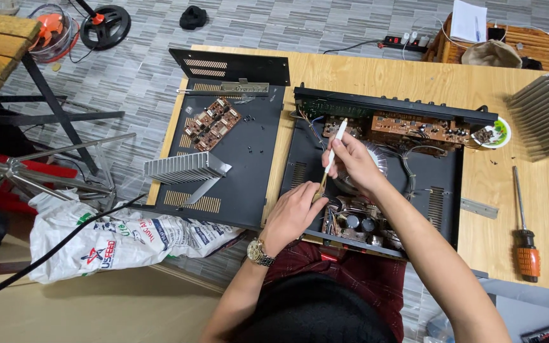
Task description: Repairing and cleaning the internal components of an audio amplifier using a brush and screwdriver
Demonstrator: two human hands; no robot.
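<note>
An opened black amplifier chassis (440,190) lies on a wooden table (541,209), with brown circuit boards (414,129), a round transformer and dark capacitors (358,222) inside. My right hand (352,164) grips a thin white-handled brush (333,151), its tip pointing down into the near left part of the chassis. My left hand (293,213), with a wristwatch, rests on the chassis's near left edge right beside the brush tip; whether it holds anything is hidden.
The removed black cover (249,159) lies to the left, carrying a brown board (212,123) and a finned heat sink (185,168). An orange-handled screwdriver (523,235), a larger heat sink (544,114) and a small dish of parts (494,132) are on the right. A printed sack (115,238) lies on the floor.
</note>
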